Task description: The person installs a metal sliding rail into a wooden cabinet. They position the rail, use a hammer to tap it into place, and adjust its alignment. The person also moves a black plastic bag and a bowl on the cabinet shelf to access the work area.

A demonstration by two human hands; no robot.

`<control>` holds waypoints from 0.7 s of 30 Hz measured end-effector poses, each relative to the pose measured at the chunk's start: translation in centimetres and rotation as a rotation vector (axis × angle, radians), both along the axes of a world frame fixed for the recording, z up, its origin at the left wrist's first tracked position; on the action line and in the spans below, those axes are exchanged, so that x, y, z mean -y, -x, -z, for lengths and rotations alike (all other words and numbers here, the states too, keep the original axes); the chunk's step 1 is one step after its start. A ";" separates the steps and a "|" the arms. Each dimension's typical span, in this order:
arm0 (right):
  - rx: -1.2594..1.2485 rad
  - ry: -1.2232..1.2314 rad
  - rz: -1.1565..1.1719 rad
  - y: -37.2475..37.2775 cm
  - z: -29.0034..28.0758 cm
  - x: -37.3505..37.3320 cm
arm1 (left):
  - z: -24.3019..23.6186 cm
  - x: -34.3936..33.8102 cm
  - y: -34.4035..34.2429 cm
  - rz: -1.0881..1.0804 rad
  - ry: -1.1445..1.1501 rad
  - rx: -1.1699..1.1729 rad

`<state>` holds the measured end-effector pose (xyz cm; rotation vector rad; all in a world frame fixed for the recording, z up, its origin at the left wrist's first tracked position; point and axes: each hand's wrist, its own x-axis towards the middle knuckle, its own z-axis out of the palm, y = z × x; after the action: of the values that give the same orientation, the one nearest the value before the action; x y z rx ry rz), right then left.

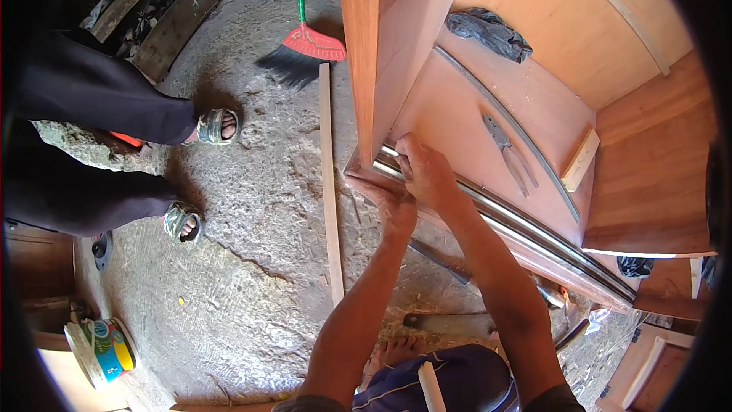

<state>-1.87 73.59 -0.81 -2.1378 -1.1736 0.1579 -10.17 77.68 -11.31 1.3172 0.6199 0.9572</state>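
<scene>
A wooden cabinet frame (549,281) runs diagonally across the right half, with shiny metal rails (526,238) along its inner edge. My right hand (428,172) has its fingers bent and pinched at the far left end of the rails, close to an upright wooden post (358,53). Just below it, my left hand (395,207) grips the outer wooden edge at the corner; its fingertips are partly hidden. Pliers (503,145) lie on the wooden panel (446,118) inside the cabinet, beside a long dark strip (526,137).
A small wood block (581,160) and a black plastic bag (492,33) rest inside the cabinet. A wooden strip (329,183) and a red broom (314,44) are on the rough floor. Another person's sandalled foot (219,127) is at left. A handsaw (450,324) lies near my foot.
</scene>
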 end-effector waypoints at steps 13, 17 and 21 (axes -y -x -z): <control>0.124 0.047 -0.096 0.2 -0.6 -0.3 | -1.2 0.0 -0.4 -0.040 -0.059 0.090; 0.178 0.057 -0.089 0.2 -0.4 -0.3 | -1.4 0.2 -0.3 -0.036 -0.058 0.025; 0.198 0.075 -0.108 0.2 -0.5 -0.7 | -0.7 0.1 -0.3 -0.046 -0.063 0.025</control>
<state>-2.09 74.27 -0.36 -2.1957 -1.4183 0.0386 -9.86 77.60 -10.61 1.3496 0.6068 1.0369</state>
